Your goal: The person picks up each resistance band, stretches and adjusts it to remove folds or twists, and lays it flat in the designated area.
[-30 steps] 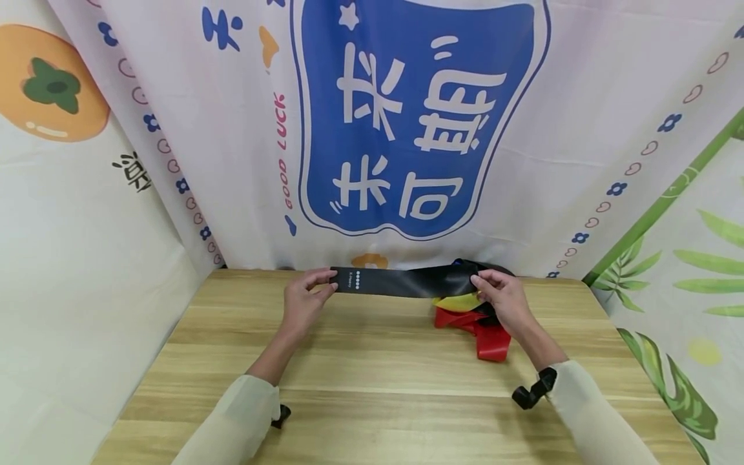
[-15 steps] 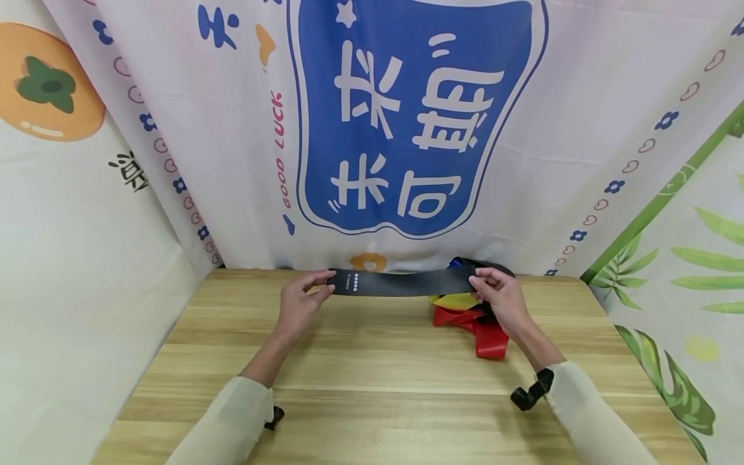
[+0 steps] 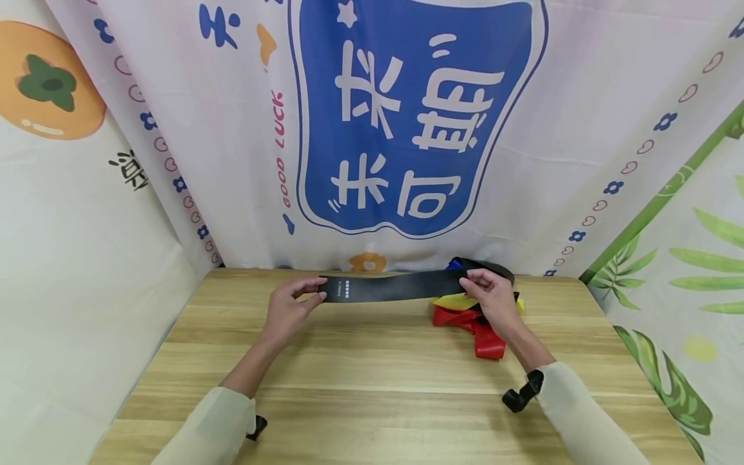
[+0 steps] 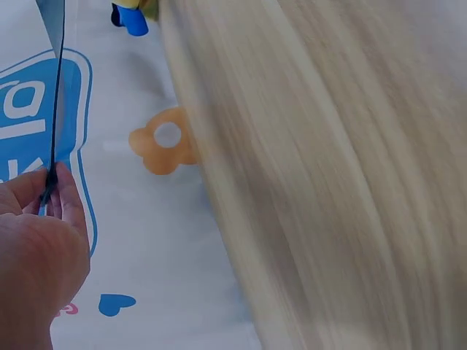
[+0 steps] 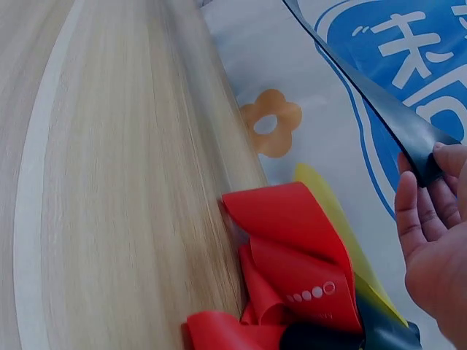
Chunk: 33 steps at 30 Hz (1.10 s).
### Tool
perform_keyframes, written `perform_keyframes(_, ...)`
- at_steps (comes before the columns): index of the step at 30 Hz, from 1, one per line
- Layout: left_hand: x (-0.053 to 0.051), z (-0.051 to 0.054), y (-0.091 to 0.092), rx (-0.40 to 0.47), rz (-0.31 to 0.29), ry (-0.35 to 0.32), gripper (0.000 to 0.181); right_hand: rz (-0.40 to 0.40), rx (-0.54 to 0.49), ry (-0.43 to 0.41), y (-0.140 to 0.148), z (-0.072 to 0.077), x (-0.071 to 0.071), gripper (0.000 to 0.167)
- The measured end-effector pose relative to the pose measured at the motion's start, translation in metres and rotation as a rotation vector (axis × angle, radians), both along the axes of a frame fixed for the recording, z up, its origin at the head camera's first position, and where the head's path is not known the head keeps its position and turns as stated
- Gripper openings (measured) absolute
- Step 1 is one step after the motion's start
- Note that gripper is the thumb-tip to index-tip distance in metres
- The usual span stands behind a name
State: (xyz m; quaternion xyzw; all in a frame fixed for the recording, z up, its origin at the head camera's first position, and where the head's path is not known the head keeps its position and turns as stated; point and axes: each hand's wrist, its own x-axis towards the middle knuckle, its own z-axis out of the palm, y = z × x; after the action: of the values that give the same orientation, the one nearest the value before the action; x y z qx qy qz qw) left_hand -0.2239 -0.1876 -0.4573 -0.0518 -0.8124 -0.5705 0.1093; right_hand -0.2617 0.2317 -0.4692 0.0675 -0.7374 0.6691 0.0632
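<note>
A black resistance band (image 3: 395, 288), flat and printed with white dots and small lettering near its left end, stretches between both hands above the back of the table. My left hand (image 3: 288, 309) pinches its left end between thumb and fingers. At the other end, my right hand (image 3: 494, 298) pinches the band the same way. In the left wrist view the band (image 4: 57, 109) appears edge-on; in the right wrist view the band (image 5: 398, 120) runs up and away from the fingers. Just below the right hand lies a red band (image 5: 292, 248), folded, beside a yellow band (image 5: 339, 233).
The pile at the back right also holds a blue band (image 3: 455, 264) and black ones, partly hidden by the right hand. Under everything is a wooden table (image 3: 372, 400). A printed curtain (image 3: 256, 161) hangs along its back edge.
Both hands have moved slightly left and toward the person, carrying the black resistance band with them. Its left end now sits lower than its right. The pile has stayed in place.
</note>
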Motion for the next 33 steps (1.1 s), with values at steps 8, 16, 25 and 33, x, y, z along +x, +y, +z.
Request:
perform_keyframes(8, 0.013, -0.003, -0.013, -0.037, -0.045, -0.023, 0.034, 0.047, -0.035, 0.023, -0.013, -0.003, -0.001, 0.035)
perform_keyframes(16, 0.029, -0.003, -0.025, -0.056, -0.088, -0.084, 0.036, 0.098, -0.05, 0.088, -0.027, -0.01, -0.002, 0.035)
perform_keyframes(25, 0.042, -0.004, -0.043, -0.118, -0.082, -0.13, 0.032, 0.112, 0.072, 0.142, -0.044, -0.013, -0.003, 0.025)
perform_keyframes(33, 0.058, -0.006, -0.061, -0.138, -0.081, -0.156, 0.027, 0.164, 0.143, 0.129, -0.06, -0.014, -0.006, 0.023)
